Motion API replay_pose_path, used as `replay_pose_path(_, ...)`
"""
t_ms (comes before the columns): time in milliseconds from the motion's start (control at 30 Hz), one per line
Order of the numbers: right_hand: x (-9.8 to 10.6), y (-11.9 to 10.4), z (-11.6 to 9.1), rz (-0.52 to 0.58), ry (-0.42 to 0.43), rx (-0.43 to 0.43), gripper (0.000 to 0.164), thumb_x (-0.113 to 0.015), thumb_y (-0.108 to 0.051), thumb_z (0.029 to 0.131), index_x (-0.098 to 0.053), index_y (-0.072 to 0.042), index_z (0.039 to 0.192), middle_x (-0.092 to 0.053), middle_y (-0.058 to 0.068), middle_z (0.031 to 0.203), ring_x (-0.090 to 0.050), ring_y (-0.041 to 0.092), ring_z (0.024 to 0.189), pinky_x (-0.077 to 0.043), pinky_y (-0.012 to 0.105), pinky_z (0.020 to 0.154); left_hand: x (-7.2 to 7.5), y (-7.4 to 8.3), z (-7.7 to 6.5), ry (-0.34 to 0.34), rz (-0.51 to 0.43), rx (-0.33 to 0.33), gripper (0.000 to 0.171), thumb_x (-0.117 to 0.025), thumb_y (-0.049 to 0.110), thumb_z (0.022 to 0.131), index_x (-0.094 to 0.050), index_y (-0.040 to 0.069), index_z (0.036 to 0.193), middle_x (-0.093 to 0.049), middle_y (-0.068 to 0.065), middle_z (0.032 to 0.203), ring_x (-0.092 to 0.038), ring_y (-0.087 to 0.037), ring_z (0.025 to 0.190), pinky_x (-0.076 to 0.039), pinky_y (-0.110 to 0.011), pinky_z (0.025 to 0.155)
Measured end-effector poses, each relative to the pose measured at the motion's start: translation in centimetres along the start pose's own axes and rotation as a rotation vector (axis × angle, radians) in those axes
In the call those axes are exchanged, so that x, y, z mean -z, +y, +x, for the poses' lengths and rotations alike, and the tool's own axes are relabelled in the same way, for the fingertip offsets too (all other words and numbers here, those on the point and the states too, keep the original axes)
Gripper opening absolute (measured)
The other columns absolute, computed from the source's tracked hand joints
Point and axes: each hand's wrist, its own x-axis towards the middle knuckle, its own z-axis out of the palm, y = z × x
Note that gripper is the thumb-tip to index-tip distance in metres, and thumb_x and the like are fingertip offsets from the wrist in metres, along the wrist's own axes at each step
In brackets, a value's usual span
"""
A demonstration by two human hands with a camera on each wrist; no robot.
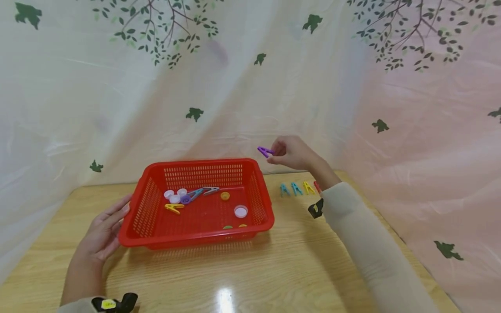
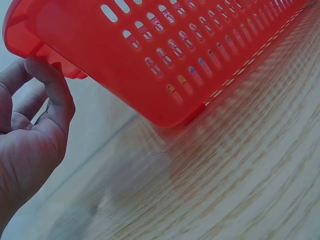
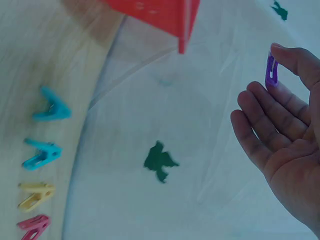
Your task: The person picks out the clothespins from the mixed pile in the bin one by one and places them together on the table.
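Pinching a purple clothespin, the right hand hovers off the back right of the red basket in the head view; three loose clothespins and some round caps lie inside. From the left wrist, the left hand grips the basket's rim with bent fingers. From the right wrist, four set-out clothespins line the counter; unloading clothespins looks past halfway.

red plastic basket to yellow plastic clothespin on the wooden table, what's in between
Two blue plastic clothespins, side by side, as the head view shows.
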Motion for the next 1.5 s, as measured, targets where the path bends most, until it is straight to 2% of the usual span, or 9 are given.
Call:
replay_pose_path(267, -1.0, 3.4, -2.6, -0.064, 0.008, -0.092, 0.026, -0.077, -0.026, 0.093, -0.064, -0.005, 0.101, -0.070, 0.008, 0.091, -0.063, 0.023, 0.081, -0.058, 0.036, 0.073, -0.1, 0.1, -0.3, 0.041, 0.039, -0.005, 0.041, -0.041, 0.002, 0.109, -0.069, 0.018, 0.135, -0.073, -0.004, 0.122, -0.072, -0.019, 0.105, -0.060, -0.038, 0.087)
replay_pose_path(467, -2.6, 6.0, -4.5, -0.115, -0.026, -0.090, 0.027, -0.078, -0.026, 0.092, -0.065, -0.003, 0.099, -0.069, 0.006, 0.088, -0.063, 0.020, 0.078, -0.058, 0.036, 0.071, -0.1, 0.1, -0.1, 0.059, 0.027, 0.005, 0.041, -0.042, 0.002, 0.109, -0.069, 0.019, 0.135, -0.073, -0.004, 0.123, -0.072, -0.019, 0.106, -0.060, -0.038, 0.089)
replay_pose_path(733, -5.2, 8.4, -5.8, -0.072, -0.068, -0.091, 0.027, -0.080, -0.026, 0.090, -0.065, -0.004, 0.092, -0.066, 0.003, 0.080, -0.058, 0.017, 0.072, -0.053, 0.031, 0.065, -0.1, 0.0, -0.3, 0.039, 0.010, -0.012, 0.042, -0.041, 0.001, 0.109, -0.070, 0.017, 0.134, -0.073, -0.005, 0.122, -0.072, -0.019, 0.106, -0.060, -0.038, 0.088)
replay_pose_path(967, -6.7, 9.2, -7.3, -0.104, -0.125, -0.075, 0.025, -0.080, -0.025, 0.089, -0.064, -0.006, 0.087, -0.063, 0.000, 0.075, -0.054, 0.014, 0.067, -0.047, 0.028, 0.059, -0.3, 0.1, -0.2, 0.084, 0.025, 0.004, 0.040, -0.044, 0.003, 0.109, -0.069, 0.019, 0.136, -0.073, -0.003, 0.124, -0.072, -0.019, 0.107, -0.059, -0.038, 0.089)
replay_pose_path(1200, -8.5, 9.5, -8.3, -0.188, -0.231, -0.114, 0.025, -0.077, -0.026, 0.091, -0.061, -0.007, 0.088, -0.057, -0.001, 0.074, -0.050, 0.014, 0.068, -0.042, 0.027, 0.060, -0.3, 0.1, -0.1, 0.068, 0.029, -0.010, 0.040, -0.044, 0.002, 0.109, -0.070, 0.018, 0.134, -0.073, -0.004, 0.123, -0.072, -0.019, 0.105, -0.060, -0.037, 0.088)
replay_pose_path(1367, -9.5, 9.0, -8.8, -0.180, -0.197, -0.191, 0.028, -0.076, -0.029, 0.090, -0.058, -0.008, 0.084, -0.055, 0.000, 0.069, -0.049, 0.014, 0.064, -0.039, 0.027, 0.057, -0.2, 0.1, -0.2, 0.075, 0.032, -0.008, 0.040, -0.044, 0.003, 0.109, -0.069, 0.018, 0.135, -0.073, -0.004, 0.123, -0.073, -0.019, 0.105, -0.060, -0.038, 0.088)
replay_pose_path(1500, -10.1, 8.4, -9.2, -0.121, -0.162, -0.262, 0.034, -0.076, -0.030, 0.090, -0.055, -0.011, 0.071, -0.046, -0.005, 0.056, -0.040, 0.011, 0.054, -0.030, 0.024, 0.048, -0.3, 0.2, -0.1, 0.064, 0.037, -0.011, 0.040, -0.043, 0.003, 0.109, -0.069, 0.018, 0.136, -0.073, -0.004, 0.123, -0.073, -0.019, 0.105, -0.060, -0.038, 0.088)
